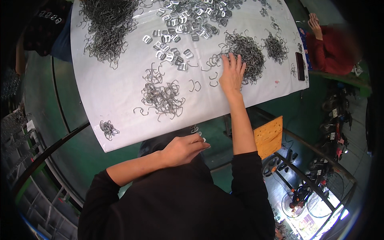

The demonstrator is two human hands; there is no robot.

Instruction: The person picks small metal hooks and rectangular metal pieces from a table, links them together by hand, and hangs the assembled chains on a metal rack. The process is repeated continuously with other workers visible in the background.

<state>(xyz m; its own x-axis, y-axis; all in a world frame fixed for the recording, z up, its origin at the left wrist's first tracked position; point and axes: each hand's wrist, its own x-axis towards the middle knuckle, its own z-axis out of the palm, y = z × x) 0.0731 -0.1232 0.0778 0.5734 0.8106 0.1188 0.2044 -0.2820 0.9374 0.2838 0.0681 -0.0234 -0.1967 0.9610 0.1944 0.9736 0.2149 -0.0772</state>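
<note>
My right hand reaches onto the white-covered table, fingers spread at the left edge of a dense pile of bent wire hooks. A few loose hooks lie beside its wrist. My left hand is closed in front of the table's near edge, above my lap. Small shiny metal pieces show just beyond its fingers; what the fingers pinch is mostly hidden. A looser heap of wire hooks lies between the hands and the table's left side.
Flat silver buckles are strewn at the table's far middle. Larger hook piles stand far left, a smaller one at right. A dark phone lies by the right edge. Two people sit at the far sides; a wooden board is below.
</note>
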